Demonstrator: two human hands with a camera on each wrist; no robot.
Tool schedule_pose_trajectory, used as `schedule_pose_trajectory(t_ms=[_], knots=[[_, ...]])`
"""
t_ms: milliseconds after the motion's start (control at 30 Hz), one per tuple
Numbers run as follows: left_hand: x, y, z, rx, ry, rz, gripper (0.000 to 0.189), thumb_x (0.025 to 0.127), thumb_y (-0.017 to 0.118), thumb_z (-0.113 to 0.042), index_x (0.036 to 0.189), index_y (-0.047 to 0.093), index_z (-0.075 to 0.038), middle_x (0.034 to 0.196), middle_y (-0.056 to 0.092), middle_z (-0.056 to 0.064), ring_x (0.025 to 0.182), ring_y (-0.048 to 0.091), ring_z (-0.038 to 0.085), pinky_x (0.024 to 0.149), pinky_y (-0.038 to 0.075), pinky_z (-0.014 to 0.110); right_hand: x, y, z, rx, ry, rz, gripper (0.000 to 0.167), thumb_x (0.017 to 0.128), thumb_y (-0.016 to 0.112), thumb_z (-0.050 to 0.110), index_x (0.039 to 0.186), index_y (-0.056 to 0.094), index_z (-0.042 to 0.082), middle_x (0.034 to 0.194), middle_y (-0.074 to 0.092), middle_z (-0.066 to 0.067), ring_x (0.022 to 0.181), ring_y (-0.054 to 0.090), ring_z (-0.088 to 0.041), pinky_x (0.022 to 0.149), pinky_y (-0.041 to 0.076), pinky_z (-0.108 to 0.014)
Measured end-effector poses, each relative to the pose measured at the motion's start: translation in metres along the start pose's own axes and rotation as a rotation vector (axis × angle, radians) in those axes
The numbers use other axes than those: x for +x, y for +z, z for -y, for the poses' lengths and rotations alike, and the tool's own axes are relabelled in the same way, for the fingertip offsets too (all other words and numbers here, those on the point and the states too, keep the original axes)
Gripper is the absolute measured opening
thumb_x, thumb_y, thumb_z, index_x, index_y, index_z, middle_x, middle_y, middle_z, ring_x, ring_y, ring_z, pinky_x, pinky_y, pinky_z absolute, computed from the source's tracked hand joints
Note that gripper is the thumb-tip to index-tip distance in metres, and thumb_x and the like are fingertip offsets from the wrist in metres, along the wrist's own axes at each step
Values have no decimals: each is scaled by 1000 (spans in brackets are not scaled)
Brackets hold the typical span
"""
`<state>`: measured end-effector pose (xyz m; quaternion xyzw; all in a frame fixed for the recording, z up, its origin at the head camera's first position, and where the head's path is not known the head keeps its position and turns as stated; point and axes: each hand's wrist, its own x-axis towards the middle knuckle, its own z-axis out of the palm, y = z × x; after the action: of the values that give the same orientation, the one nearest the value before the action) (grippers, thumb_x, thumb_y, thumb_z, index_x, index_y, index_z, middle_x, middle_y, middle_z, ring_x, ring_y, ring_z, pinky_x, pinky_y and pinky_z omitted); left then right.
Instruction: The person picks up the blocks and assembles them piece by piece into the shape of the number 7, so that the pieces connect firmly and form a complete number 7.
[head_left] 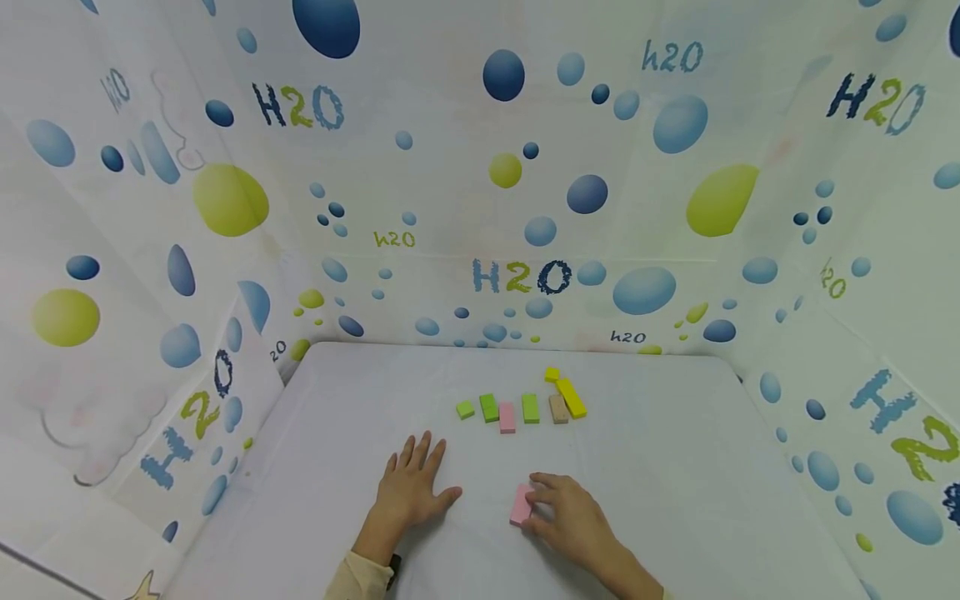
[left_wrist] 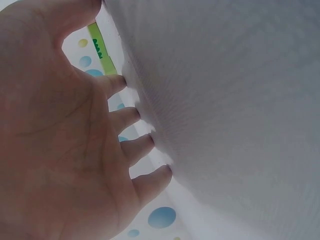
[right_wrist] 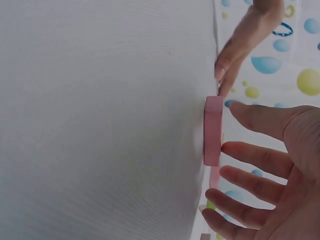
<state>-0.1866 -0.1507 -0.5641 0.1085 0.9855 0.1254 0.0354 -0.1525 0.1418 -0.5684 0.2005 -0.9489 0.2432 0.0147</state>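
A pink block (head_left: 521, 506) lies flat on the white table near its front. My right hand (head_left: 573, 521) is at its right side, with the index fingertip right at the block and the thumb close to its near end. In the right wrist view the pink block (right_wrist: 213, 132) stands out in front of fairly straight, spread fingers (right_wrist: 257, 155). My left hand (head_left: 411, 492) rests palm down to the left, fingers spread and holding nothing. Its fingertips meet the white cloth in the left wrist view, where the palm (left_wrist: 60, 135) fills the left side.
Farther back is a loose row: a small lime block (head_left: 465, 409), green blocks (head_left: 489, 407), another pink block (head_left: 507, 418), a tan block (head_left: 558, 409) and a long yellow block (head_left: 572, 397). A small yellow block (head_left: 552, 374) sits behind. Patterned sheets (head_left: 450, 183) wall the table (head_left: 360, 392).
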Motion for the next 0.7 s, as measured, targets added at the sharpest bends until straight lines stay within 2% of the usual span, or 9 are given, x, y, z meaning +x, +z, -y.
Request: schedule_pose_trajectory(t_ms=[100, 233, 500, 700], knots=[[0, 0, 0, -1, -2, 0, 84, 94, 65, -60, 157, 45, -8, 166, 33, 21, 154, 27, 46, 120, 26, 67, 3, -1, -2, 9, 14, 12, 38, 83, 87, 37, 114, 81, 16, 136, 68, -2, 122, 63, -28, 100, 54, -52], [1, 1, 1, -4, -5, 0, 85, 94, 65, -60, 157, 45, -8, 166, 33, 21, 154, 27, 46, 120, 26, 67, 8, -4, -4, -12, 2, -17, 37, 85, 86, 40, 113, 81, 18, 135, 68, -1, 121, 64, -26, 99, 55, -50], [-1, 1, 2, -28, 4, -17, 83, 93, 67, -57, 156, 46, -6, 165, 34, 23, 153, 28, 48, 119, 26, 68, 24, -14, -10, 9, 15, -98, 33, 87, 86, 32, 113, 81, 14, 133, 70, -4, 121, 66, -30, 99, 55, -53], [0, 4, 2, -41, 15, -23, 83, 93, 68, -55, 155, 47, -5, 164, 35, 24, 152, 28, 49, 119, 25, 69, 37, -17, -22, -20, 23, -162, 33, 87, 86, 32, 113, 80, 12, 130, 71, -5, 120, 67, -32, 99, 55, -52]])
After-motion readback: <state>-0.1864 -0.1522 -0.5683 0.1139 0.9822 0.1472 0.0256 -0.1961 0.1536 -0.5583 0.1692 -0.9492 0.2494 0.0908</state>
